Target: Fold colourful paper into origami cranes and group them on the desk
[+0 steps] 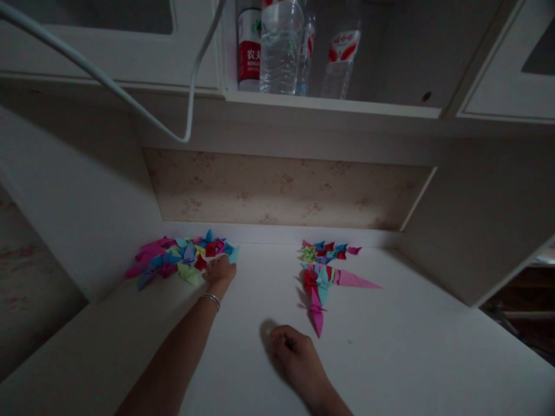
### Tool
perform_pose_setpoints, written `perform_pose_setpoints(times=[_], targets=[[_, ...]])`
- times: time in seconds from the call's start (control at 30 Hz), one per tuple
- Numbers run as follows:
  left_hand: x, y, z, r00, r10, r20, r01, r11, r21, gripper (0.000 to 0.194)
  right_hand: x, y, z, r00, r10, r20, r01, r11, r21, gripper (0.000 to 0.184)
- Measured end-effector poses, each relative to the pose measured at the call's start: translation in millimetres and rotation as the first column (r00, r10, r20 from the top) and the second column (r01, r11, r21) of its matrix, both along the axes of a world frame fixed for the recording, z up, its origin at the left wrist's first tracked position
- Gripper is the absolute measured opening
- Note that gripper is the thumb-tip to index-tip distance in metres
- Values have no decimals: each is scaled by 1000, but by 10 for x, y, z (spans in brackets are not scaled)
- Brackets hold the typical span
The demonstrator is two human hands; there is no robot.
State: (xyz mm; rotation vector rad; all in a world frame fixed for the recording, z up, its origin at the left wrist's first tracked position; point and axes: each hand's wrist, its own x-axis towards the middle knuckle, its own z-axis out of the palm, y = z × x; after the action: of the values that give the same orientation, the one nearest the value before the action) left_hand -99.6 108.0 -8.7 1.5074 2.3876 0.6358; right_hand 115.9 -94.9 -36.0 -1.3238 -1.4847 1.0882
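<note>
My left hand (220, 270) reaches to the right edge of a heap of folded paper cranes (167, 257) in pink, blue, green, red and purple. Its fingers are bent down and closed, and what lies under them is hidden. A light blue paper piece (234, 255) sticks out just past the fingers. Closer to me, my right hand (295, 353) is loosely curled above the white surface, with nothing visible in it. Beyond it, cranes are laid out in rows: a short mixed row (332, 252) at the back, then pink cranes (358, 279) pointing right and others (317, 312) pointing toward me.
A white tabletop (255, 300) sits in a cabinet recess with side panels and a flowered back wall (281, 188). Overhead, a shelf (333, 104) holds several plastic bottles (281, 49). A white cable (186, 137) hangs down at upper left.
</note>
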Motion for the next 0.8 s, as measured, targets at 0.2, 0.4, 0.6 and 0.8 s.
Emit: perform_pose_setpoints(times=[0.2,0.4,0.6,0.8], targets=[[-67,-173,55,976,-140,166,140,990,13,20,-10,-6,0,994,10,-109,-12,1000,-18,24],[20,-724,104,846,-343,409,278,937,211,14,-17,7,-6,964,15,-266,-32,998,-63,31],[172,-1484,137,434,-469,769,304,880,365,29,3,18,49,908,29,-418,-84,990,-116,41],[324,-1901,58,242,-432,869,307,883,354,30,54,-22,134,888,-1,-460,-73,987,-143,45]])
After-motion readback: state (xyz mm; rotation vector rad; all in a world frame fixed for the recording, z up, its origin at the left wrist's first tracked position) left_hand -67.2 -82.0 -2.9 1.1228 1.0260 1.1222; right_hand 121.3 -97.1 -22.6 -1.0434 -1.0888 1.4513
